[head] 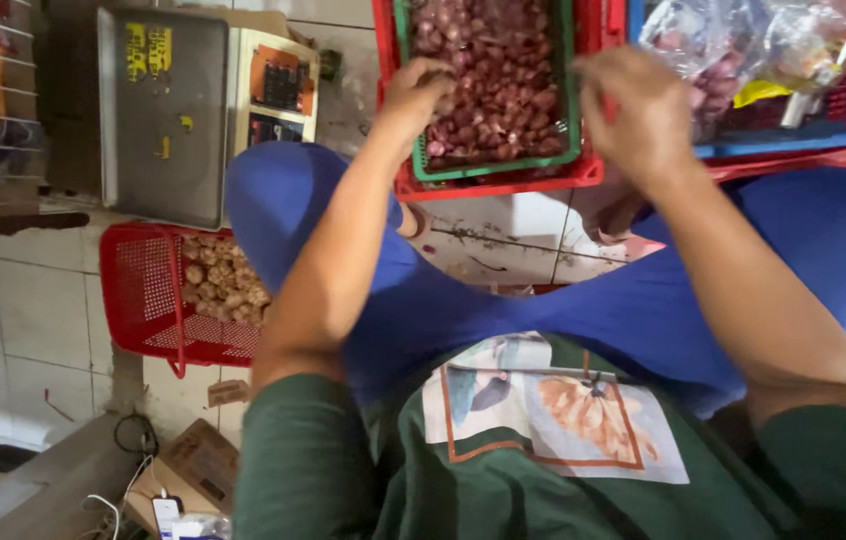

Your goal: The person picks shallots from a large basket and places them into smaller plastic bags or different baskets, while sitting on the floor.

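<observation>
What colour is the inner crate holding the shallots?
Green inner crate, nested inside a red outer crate; seen in the head view.

The small red-purple shallots (488, 70) had dry, papery, faintly glossy skins. They lay in a green plastic mesh basket (571, 90) inside a red plastic crate (503, 183). The red plastic lattice basket (148, 290) looked matt. The grey metal scale pan (163, 115) was dull and smudged.

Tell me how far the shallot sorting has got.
Done: a red basket at the left holds a small pile of pale bulbs. In hand: the left hand reaches into the green tray of shallots; the right hand hovers beside it. Left: the tray looks nearly full.
</observation>
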